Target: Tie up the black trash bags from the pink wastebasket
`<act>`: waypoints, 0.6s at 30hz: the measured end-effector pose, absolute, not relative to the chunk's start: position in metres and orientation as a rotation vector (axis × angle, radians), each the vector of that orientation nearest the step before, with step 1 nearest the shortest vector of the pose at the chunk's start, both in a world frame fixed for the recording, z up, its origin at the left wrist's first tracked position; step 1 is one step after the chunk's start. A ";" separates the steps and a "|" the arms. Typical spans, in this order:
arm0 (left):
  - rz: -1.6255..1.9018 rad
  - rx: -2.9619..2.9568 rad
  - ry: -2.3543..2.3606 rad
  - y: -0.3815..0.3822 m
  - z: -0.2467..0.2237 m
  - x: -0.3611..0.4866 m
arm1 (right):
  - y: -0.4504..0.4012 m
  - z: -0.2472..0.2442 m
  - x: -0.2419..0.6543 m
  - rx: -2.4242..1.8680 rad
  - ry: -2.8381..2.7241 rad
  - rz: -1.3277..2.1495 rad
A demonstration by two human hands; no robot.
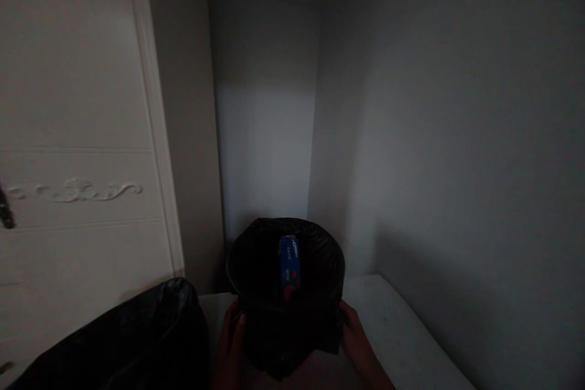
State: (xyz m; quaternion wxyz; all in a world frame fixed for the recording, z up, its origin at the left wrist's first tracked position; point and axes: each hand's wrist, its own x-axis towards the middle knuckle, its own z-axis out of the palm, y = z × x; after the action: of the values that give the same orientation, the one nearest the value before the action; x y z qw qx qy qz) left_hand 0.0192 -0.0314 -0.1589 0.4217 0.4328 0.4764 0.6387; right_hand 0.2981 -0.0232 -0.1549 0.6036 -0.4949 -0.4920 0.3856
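A round trash bin point(292, 332) lined with a black plastic bag is held between my two hands. My left hand point(232, 338) grips its left side, with the fingers pressed against the bag. On the opposite side my right hand point(353, 332) clasps the bin below the rim, its fingertips partly hidden. Inside leans a blue Oreo box point(289, 265) with some red near its lower end. The bag's edge hangs down over the front of the bin. Deep shadow hides the rest of the inside.
Another black plastic bag point(137, 341) stands at the lower left with its mouth open. A white surface point(388, 317) extends under and right of the bin. Grey walls point(434, 134) meet behind it, and a white carved door point(77, 103) is at left. The room is dim.
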 end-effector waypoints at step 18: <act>1.597 1.060 1.186 -0.030 -0.163 0.019 | -0.016 -0.165 0.303 -1.129 -1.199 0.921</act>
State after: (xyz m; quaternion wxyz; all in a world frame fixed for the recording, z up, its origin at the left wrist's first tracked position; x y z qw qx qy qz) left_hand 0.0192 -0.0296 -0.1632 0.4292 0.4246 0.4754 0.6399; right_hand 0.3034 -0.0159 -0.1646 0.5871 -0.4845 -0.5143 0.3951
